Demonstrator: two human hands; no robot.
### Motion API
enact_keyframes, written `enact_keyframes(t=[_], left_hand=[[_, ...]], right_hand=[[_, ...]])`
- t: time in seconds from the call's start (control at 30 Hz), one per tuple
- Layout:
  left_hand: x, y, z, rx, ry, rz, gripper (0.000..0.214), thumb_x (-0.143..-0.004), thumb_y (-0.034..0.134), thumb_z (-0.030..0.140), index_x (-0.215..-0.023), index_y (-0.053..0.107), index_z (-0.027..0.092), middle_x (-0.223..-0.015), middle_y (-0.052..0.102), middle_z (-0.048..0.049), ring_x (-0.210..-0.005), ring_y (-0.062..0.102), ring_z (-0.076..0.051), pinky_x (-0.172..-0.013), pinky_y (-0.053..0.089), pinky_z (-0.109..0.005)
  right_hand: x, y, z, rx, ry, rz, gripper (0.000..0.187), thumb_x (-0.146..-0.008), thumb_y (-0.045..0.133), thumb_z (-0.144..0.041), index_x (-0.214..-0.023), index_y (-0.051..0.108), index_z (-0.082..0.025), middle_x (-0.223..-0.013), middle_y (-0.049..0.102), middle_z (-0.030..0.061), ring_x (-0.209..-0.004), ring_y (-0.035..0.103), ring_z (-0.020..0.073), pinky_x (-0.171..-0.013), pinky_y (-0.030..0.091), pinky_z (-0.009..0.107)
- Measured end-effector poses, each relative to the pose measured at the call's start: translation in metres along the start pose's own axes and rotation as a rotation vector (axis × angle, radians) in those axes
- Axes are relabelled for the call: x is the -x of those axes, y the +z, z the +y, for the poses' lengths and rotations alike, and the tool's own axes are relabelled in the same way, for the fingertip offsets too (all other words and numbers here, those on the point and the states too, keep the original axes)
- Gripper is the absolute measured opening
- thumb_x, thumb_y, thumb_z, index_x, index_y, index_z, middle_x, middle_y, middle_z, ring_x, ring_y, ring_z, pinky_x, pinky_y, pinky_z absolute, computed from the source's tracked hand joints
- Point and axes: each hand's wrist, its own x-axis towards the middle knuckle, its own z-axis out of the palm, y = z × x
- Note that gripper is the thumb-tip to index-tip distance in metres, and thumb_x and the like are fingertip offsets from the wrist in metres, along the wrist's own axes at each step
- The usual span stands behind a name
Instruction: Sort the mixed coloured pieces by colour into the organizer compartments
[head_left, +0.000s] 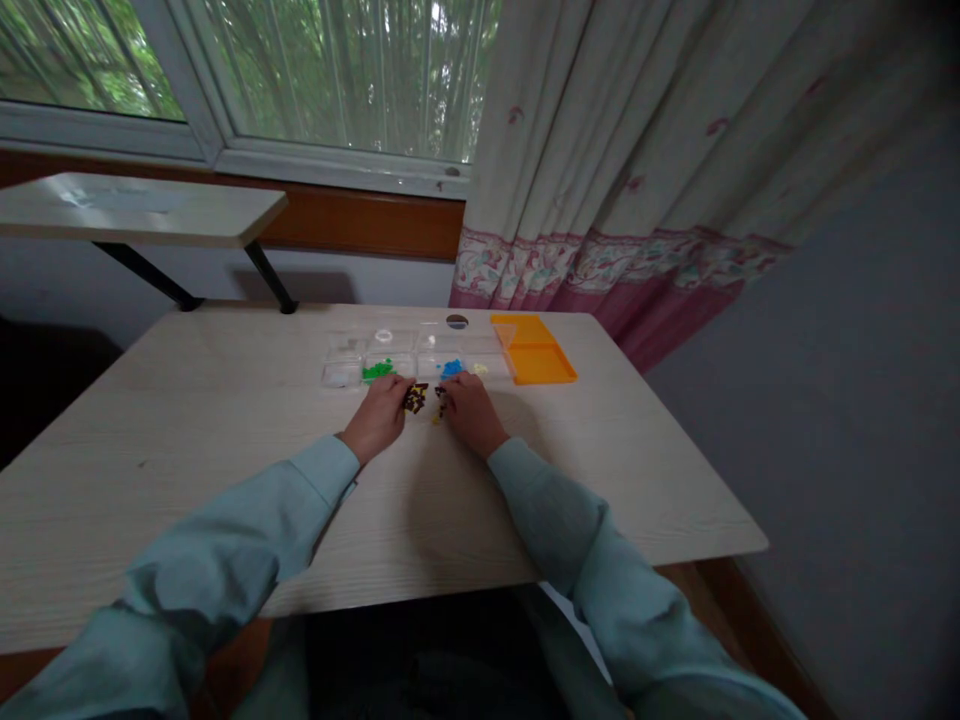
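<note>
My left hand is closed on a small dark-brown and yellow patterned piece, which looks built from tiny blocks. Just right of it, my right hand pinches a smaller dark and yellow piece. A narrow gap separates the two pieces. Below the right fingertips are a few yellow bits; whether they are held or lie on the table I cannot tell. Beyond my hands stands a clear compartment box with small green bits, blue bits and pale yellow bits in separate compartments.
An orange two-part tray lies at the right end of the clear box. The light wooden table has a round hole near its back edge. A raised shelf stands back left, and a curtain hangs behind.
</note>
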Motion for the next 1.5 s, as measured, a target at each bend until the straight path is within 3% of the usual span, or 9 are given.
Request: enact_keyframes(t=[0.17, 0.33, 0.5, 0.7, 0.93, 1.13, 1.23, 1.4, 1.5], left_hand=[[-0.005, 0.002, 0.004, 0.026, 0.019, -0.018, 0.049, -0.076, 0.044, 0.0, -0.121, 0.059, 0.011, -0.106, 0.055, -0.0126, -0.101, 0.05, -0.024, -0.094, 0.046, -0.04], [-0.005, 0.0, 0.007, 0.066, -0.002, 0.0, 0.035, -0.086, 0.045, 0.009, -0.115, 0.063, 0.014, -0.101, 0.053, -0.0107, -0.098, 0.051, -0.023, -0.09, 0.048, -0.038], [-0.006, -0.002, 0.009, 0.069, 0.011, -0.027, 0.029, -0.09, 0.042, 0.013, -0.11, 0.063, 0.014, -0.1, 0.053, -0.0104, -0.098, 0.051, -0.023, -0.091, 0.048, -0.04], [-0.006, -0.007, 0.01, 0.131, -0.037, 0.01, 0.031, -0.092, 0.042, 0.016, -0.119, 0.059, 0.015, -0.105, 0.052, -0.0106, -0.104, 0.051, -0.024, -0.097, 0.047, -0.042], [-0.002, -0.014, 0.003, 0.143, -0.051, -0.093, 0.036, -0.089, 0.053, 0.025, -0.124, 0.058, 0.013, -0.107, 0.052, -0.0116, -0.098, 0.054, -0.022, -0.093, 0.049, -0.039], [-0.001, -0.024, 0.001, 0.213, 0.002, -0.139, 0.044, -0.082, 0.065, 0.032, -0.123, 0.059, 0.018, -0.107, 0.055, -0.0096, -0.101, 0.055, -0.023, -0.092, 0.05, -0.039], [-0.002, -0.026, -0.004, 0.207, -0.019, -0.11, 0.041, -0.084, 0.062, 0.032, -0.122, 0.06, 0.018, -0.11, 0.055, -0.0102, -0.096, 0.056, -0.022, -0.089, 0.051, -0.039], [-0.002, -0.025, -0.012, 0.129, -0.035, -0.1, 0.03, -0.089, 0.049, 0.02, -0.114, 0.064, 0.015, -0.104, 0.059, -0.012, -0.1, 0.056, -0.024, -0.095, 0.049, -0.043], [-0.001, -0.023, -0.008, 0.151, 0.0, -0.123, 0.033, -0.087, 0.046, 0.014, -0.114, 0.064, 0.016, -0.103, 0.06, -0.0116, -0.1, 0.056, -0.023, -0.094, 0.049, -0.043]], right_hand=[[-0.001, 0.003, -0.001, -0.095, -0.03, 0.01, 0.035, -0.084, 0.044, -0.003, -0.105, 0.068, -0.014, -0.099, 0.061, 0.0108, -0.099, 0.052, 0.0222, -0.094, 0.042, 0.036], [-0.001, 0.003, 0.002, -0.062, 0.023, 0.029, 0.035, -0.083, 0.045, -0.004, -0.109, 0.067, -0.01, -0.1, 0.061, 0.0138, -0.101, 0.051, 0.0245, -0.096, 0.04, 0.039], [-0.003, 0.006, -0.004, -0.124, -0.041, -0.012, 0.038, -0.08, 0.044, -0.001, -0.108, 0.069, -0.012, -0.101, 0.06, 0.0128, -0.101, 0.051, 0.0233, -0.095, 0.042, 0.038], [0.001, -0.004, 0.002, -0.187, -0.061, 0.003, 0.039, -0.08, 0.044, -0.001, -0.108, 0.068, -0.016, -0.101, 0.062, 0.0108, -0.102, 0.053, 0.0235, -0.096, 0.043, 0.04], [0.005, -0.007, 0.009, -0.187, -0.086, 0.019, 0.037, -0.08, 0.047, -0.003, -0.11, 0.067, -0.011, -0.102, 0.065, 0.014, -0.101, 0.057, 0.0236, -0.096, 0.045, 0.04], [0.001, -0.013, 0.018, -0.289, -0.04, 0.091, 0.038, -0.08, 0.048, -0.003, -0.108, 0.068, -0.018, -0.097, 0.068, 0.0082, -0.095, 0.06, 0.02, -0.089, 0.048, 0.037], [0.001, -0.017, 0.021, -0.235, -0.017, 0.102, 0.037, -0.079, 0.048, -0.002, -0.105, 0.069, -0.019, -0.096, 0.068, 0.0082, -0.095, 0.059, 0.0207, -0.092, 0.047, 0.039], [0.004, -0.009, 0.016, -0.207, -0.034, 0.004, 0.028, -0.081, 0.053, -0.006, -0.102, 0.07, -0.014, -0.096, 0.066, 0.0119, -0.096, 0.059, 0.0222, -0.092, 0.047, 0.039], [0.005, -0.005, 0.006, -0.249, -0.085, -0.036, 0.034, -0.08, 0.051, -0.003, -0.107, 0.069, -0.015, -0.099, 0.066, 0.0111, -0.097, 0.058, 0.0215, -0.091, 0.047, 0.038]])
